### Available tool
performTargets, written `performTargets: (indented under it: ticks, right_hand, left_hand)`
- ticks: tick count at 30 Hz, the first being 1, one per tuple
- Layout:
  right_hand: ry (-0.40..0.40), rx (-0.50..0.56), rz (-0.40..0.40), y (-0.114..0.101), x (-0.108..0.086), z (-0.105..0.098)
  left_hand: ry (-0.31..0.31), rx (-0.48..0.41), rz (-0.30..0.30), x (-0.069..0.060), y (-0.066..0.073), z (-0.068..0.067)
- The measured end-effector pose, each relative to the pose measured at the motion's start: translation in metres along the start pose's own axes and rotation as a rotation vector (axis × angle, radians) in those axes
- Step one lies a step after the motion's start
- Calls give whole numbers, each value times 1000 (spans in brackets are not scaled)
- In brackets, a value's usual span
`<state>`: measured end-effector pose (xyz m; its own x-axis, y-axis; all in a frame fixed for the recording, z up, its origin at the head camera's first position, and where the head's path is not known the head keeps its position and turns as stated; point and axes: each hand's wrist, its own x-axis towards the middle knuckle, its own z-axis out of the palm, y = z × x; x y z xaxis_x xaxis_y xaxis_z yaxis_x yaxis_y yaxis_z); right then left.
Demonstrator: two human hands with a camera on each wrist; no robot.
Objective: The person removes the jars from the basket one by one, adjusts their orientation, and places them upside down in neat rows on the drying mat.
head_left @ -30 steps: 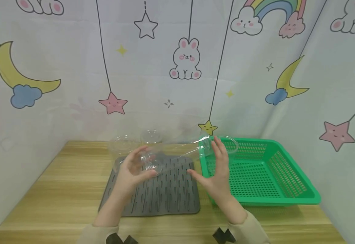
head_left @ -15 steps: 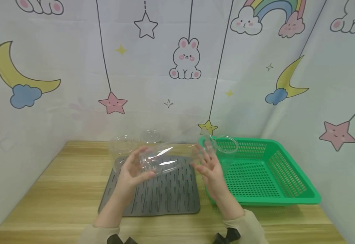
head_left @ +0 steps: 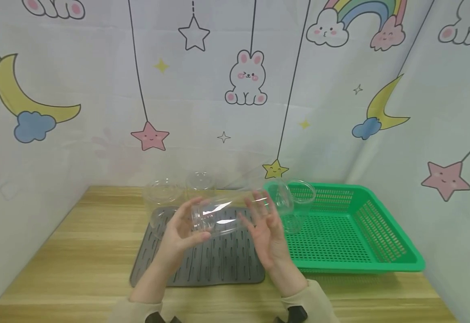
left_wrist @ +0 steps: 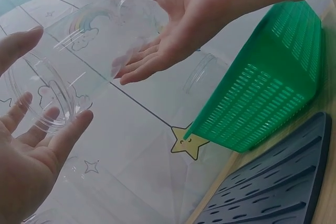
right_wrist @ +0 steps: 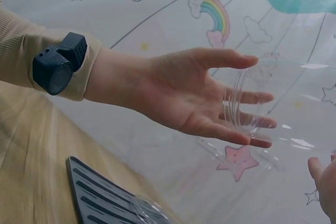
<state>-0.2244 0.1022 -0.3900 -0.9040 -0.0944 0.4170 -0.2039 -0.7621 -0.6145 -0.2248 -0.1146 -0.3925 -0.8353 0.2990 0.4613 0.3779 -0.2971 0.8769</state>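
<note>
The clear jar [head_left: 226,208] is held by its ribbed end in the left grip [head_left: 178,231], lying sideways above the grey mat [head_left: 218,264]. The right grip [head_left: 269,237] is spread along the jar's other half, fingers straight and nothing clasped; whether contact is made cannot be told. Both ends should be supported, and the thin wall should be pressed only lightly to prevent slipping. No contents can be made out in the jar. A wide container [head_left: 164,192] and a narrower container [head_left: 200,181] are placed toward the mat's rear; a clear cup [head_left: 301,193] appears to be stood inside the green basket [head_left: 380,264], at its left end. Mat and basket are carried by the wooden surface [head_left: 77,246].
</note>
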Motion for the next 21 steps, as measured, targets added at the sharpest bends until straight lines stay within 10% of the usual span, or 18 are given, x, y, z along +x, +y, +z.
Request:
performTargets:
  ticks: [21]
  right_hand:
    - [12, 13, -49, -5, 6, 0]
  left_hand:
    - [-49, 65, -35, 4, 1, -1]
